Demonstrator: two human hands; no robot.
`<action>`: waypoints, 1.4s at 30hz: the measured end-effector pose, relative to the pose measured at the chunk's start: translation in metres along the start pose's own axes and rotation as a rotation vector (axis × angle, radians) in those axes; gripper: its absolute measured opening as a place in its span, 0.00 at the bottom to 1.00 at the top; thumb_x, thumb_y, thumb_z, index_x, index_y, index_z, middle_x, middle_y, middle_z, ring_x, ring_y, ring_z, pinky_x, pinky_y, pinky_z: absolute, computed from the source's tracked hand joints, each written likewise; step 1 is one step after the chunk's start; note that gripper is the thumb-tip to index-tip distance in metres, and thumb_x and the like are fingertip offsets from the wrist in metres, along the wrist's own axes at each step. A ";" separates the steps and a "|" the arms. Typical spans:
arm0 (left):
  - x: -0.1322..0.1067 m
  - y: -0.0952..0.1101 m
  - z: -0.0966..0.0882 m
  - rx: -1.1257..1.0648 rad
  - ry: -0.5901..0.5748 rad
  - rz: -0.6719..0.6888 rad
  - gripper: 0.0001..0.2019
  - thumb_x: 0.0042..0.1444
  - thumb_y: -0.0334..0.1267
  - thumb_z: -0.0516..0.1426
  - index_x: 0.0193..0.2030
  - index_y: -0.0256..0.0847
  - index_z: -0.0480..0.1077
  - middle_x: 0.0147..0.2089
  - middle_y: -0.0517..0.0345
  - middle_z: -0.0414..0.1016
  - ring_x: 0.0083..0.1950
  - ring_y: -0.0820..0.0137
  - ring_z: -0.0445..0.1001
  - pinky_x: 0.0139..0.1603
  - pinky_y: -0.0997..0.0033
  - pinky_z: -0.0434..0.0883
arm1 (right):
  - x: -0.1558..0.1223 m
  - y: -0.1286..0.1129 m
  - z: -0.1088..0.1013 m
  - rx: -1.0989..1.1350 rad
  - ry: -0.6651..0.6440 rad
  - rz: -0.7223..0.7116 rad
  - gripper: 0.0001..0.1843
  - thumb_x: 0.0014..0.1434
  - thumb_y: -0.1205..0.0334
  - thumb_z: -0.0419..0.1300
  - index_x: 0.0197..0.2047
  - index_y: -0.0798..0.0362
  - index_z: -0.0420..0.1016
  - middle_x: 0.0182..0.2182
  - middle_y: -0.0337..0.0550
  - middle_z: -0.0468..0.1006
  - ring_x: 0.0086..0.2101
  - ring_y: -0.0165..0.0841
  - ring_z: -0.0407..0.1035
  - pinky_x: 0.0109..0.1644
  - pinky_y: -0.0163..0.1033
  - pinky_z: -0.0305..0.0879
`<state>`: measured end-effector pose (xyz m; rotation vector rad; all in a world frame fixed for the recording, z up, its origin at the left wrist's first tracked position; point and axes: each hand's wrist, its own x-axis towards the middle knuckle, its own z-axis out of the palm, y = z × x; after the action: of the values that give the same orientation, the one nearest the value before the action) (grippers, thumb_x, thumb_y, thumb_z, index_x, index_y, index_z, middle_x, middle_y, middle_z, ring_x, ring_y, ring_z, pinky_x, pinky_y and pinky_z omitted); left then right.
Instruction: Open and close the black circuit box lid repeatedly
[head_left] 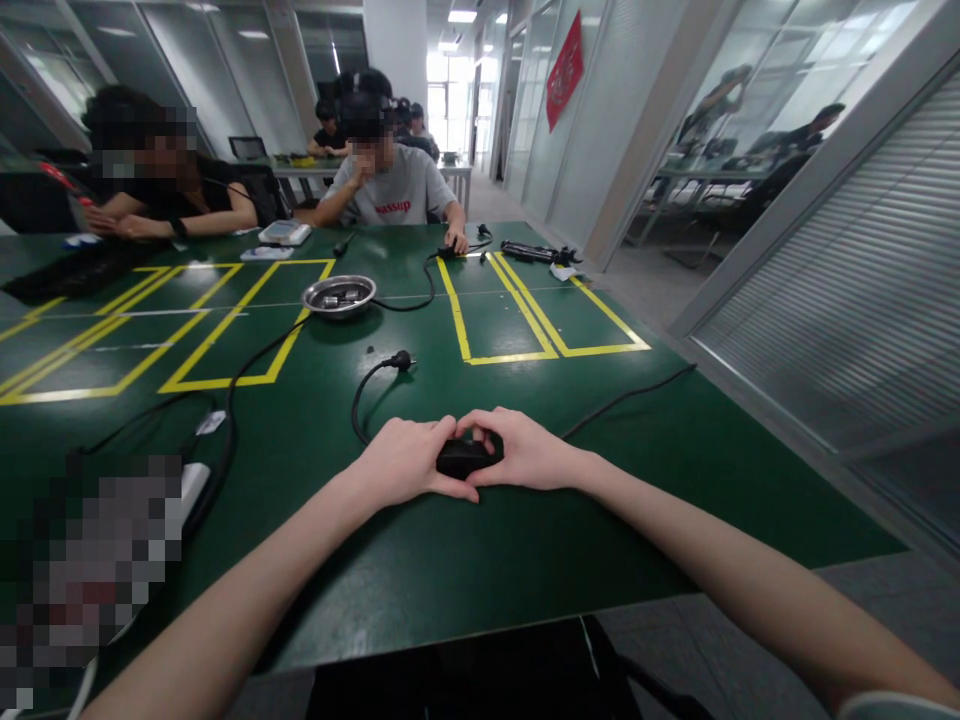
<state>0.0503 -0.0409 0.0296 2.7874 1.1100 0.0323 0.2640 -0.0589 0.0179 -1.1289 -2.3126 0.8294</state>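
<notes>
Both my hands meet at the near middle of the green table [525, 540]. My left hand [405, 462] and my right hand [525, 452] curl round a small black block [463, 458] that rests on the table, fingers closed on its sides and thumbs under it. A black cable runs from the hands' left side up to a black plug [401, 360] lying on the table. Another thin black cable [630, 395] leads away to the right from the right hand.
A round metal dish [339, 295] with small metal parts stands farther back among yellow taped rectangles [525, 320]. A white power strip [193, 485] and black cables lie at the near left. Two people sit at the far side; one has a hand on a black item.
</notes>
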 end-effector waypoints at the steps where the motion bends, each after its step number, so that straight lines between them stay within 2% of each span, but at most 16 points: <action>1: 0.000 -0.001 0.001 0.006 0.023 0.013 0.33 0.48 0.73 0.61 0.40 0.43 0.64 0.36 0.56 0.79 0.34 0.60 0.80 0.28 0.71 0.59 | 0.000 -0.001 0.001 0.003 0.006 0.044 0.24 0.46 0.57 0.77 0.44 0.51 0.74 0.27 0.31 0.72 0.29 0.29 0.66 0.34 0.34 0.56; 3: 0.001 -0.004 0.004 0.019 0.056 0.034 0.33 0.47 0.72 0.62 0.40 0.43 0.64 0.34 0.59 0.78 0.32 0.61 0.79 0.27 0.71 0.57 | 0.001 -0.004 0.004 0.009 0.015 0.128 0.22 0.45 0.58 0.77 0.39 0.52 0.73 0.25 0.29 0.69 0.26 0.27 0.62 0.31 0.33 0.51; 5: 0.002 -0.006 0.006 0.023 0.078 0.053 0.32 0.48 0.72 0.62 0.40 0.43 0.63 0.33 0.61 0.77 0.32 0.62 0.78 0.26 0.71 0.56 | 0.002 -0.006 0.006 -0.001 0.033 0.151 0.20 0.45 0.60 0.77 0.35 0.52 0.71 0.24 0.29 0.68 0.25 0.27 0.60 0.30 0.34 0.49; 11: 0.003 -0.011 0.009 0.022 0.148 0.092 0.30 0.53 0.70 0.59 0.39 0.42 0.66 0.32 0.61 0.75 0.31 0.66 0.75 0.27 0.71 0.55 | 0.000 -0.005 0.007 -0.115 0.120 0.031 0.21 0.47 0.63 0.75 0.31 0.51 0.63 0.29 0.34 0.71 0.31 0.31 0.63 0.37 0.35 0.53; 15: 0.000 -0.020 0.008 0.017 0.213 0.157 0.26 0.66 0.64 0.51 0.39 0.40 0.70 0.34 0.58 0.76 0.32 0.68 0.75 0.29 0.72 0.60 | 0.001 0.002 0.005 -0.196 0.154 -0.047 0.18 0.52 0.61 0.72 0.32 0.51 0.63 0.31 0.37 0.72 0.31 0.33 0.63 0.39 0.37 0.54; 18: -0.001 -0.027 0.009 -0.007 0.223 0.223 0.25 0.70 0.59 0.48 0.39 0.39 0.72 0.35 0.56 0.78 0.34 0.69 0.76 0.33 0.72 0.64 | 0.002 0.006 0.003 -0.242 0.152 -0.097 0.18 0.52 0.60 0.73 0.34 0.51 0.66 0.33 0.39 0.74 0.33 0.34 0.66 0.41 0.38 0.56; 21: 0.000 -0.030 0.011 0.002 0.259 0.247 0.25 0.71 0.58 0.48 0.40 0.38 0.73 0.36 0.54 0.79 0.35 0.67 0.77 0.35 0.71 0.65 | 0.003 0.009 0.002 -0.282 0.140 -0.132 0.18 0.53 0.57 0.74 0.40 0.53 0.70 0.36 0.43 0.77 0.36 0.37 0.69 0.42 0.39 0.59; 24: 0.000 -0.032 0.011 -0.020 0.294 0.260 0.25 0.71 0.58 0.48 0.41 0.38 0.73 0.36 0.53 0.79 0.36 0.67 0.77 0.36 0.70 0.67 | 0.002 0.009 0.002 -0.325 0.148 -0.150 0.15 0.58 0.56 0.71 0.41 0.54 0.73 0.36 0.44 0.78 0.36 0.37 0.71 0.41 0.39 0.60; 29: -0.002 -0.033 0.011 -0.122 0.319 0.231 0.21 0.67 0.56 0.55 0.46 0.38 0.73 0.40 0.53 0.78 0.37 0.67 0.76 0.36 0.71 0.67 | 0.002 0.012 0.002 -0.332 0.190 -0.199 0.13 0.61 0.55 0.68 0.43 0.55 0.75 0.36 0.46 0.79 0.36 0.37 0.73 0.41 0.40 0.63; 35: -0.003 -0.029 0.012 -0.265 0.281 0.200 0.14 0.66 0.48 0.58 0.42 0.39 0.74 0.37 0.55 0.77 0.36 0.68 0.74 0.36 0.71 0.67 | 0.001 0.016 0.000 -0.328 0.126 -0.253 0.15 0.68 0.55 0.60 0.52 0.55 0.74 0.42 0.49 0.81 0.41 0.39 0.75 0.44 0.41 0.68; 42: -0.003 -0.029 0.008 -0.387 0.242 0.157 0.12 0.64 0.46 0.59 0.41 0.38 0.74 0.37 0.55 0.77 0.36 0.68 0.73 0.38 0.70 0.67 | 0.000 0.014 -0.002 -0.441 0.116 -0.308 0.18 0.72 0.55 0.53 0.56 0.56 0.73 0.40 0.50 0.81 0.40 0.39 0.75 0.44 0.41 0.69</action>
<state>0.0287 -0.0231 0.0180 2.5526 0.8184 0.5528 0.2727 -0.0511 0.0098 -0.9145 -2.5483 0.1382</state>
